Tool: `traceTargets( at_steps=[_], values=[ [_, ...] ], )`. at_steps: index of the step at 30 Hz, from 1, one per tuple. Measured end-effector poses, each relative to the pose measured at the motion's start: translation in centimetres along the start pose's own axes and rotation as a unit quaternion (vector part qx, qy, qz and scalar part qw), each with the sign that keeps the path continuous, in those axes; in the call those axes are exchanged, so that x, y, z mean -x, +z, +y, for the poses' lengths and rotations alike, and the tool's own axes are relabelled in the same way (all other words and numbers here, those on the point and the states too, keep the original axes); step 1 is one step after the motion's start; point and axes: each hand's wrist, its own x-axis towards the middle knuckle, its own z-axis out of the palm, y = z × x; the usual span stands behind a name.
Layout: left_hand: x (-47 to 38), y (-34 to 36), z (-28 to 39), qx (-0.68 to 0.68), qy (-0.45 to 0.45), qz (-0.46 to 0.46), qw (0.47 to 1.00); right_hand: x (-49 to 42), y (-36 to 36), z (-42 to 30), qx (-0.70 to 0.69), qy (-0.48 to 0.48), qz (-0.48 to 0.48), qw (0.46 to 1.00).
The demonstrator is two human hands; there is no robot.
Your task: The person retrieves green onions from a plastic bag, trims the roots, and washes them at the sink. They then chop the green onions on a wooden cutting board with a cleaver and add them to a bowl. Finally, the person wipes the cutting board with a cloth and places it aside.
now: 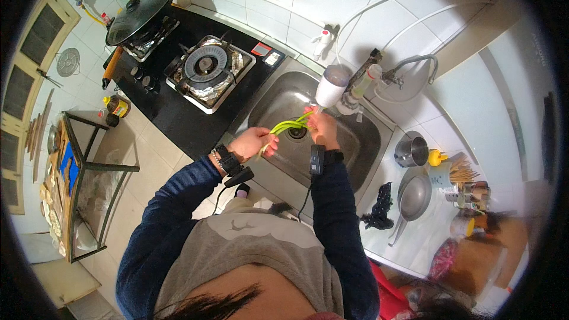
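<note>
A few slender green stalks (288, 126), like scallions or garlic shoots, stretch between my two hands over the stainless steel sink (369, 166). My left hand (255, 143) grips their pale ends near the sink's left rim. Farther right, my right hand (323, 127) holds the other end, its fingers partly hiding the stalks. Just above that hand hangs a white cylindrical tap filter (330, 86). Below the stalks the drain (297, 132) shows at the bottom of the basin. I cannot tell whether water is running.
Left of the sink is a black gas hob with a burner (205, 64) and a lidded wok (141, 15). A small steel pot (411, 151), a ladle (414, 198) and a dark cloth (380, 206) lie on the right counter. A metal-framed rack (111, 166) stands at left.
</note>
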Motion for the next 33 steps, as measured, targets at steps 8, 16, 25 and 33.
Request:
traceTargets(
  at_steps=[8, 16, 25, 33],
  values=[
    [3.3, -2.5, -0.5, 0.016, -0.036, 0.025, 0.999, -0.8, -2.2, -1.5, 0.080, -0.003, 0.045, 0.996],
    [0.7, -0.8, -0.9, 0.111, 0.018, 0.080, 0.990, 3.3, 0.7, -0.3, 0.107, 0.039, 0.003, 0.994],
    [-4.7, 3.7, -1.4, 0.116, 0.003, 0.007, 0.993, 6.2, 2.4, 1.6, 0.054, 0.052, -0.014, 0.997],
    [-5.3, 3.6, -2.4, 0.124, -0.021, 0.036, 0.991, 4.2, 0.5, 1.2, 0.098, 0.026, 0.022, 0.995]
  ],
)
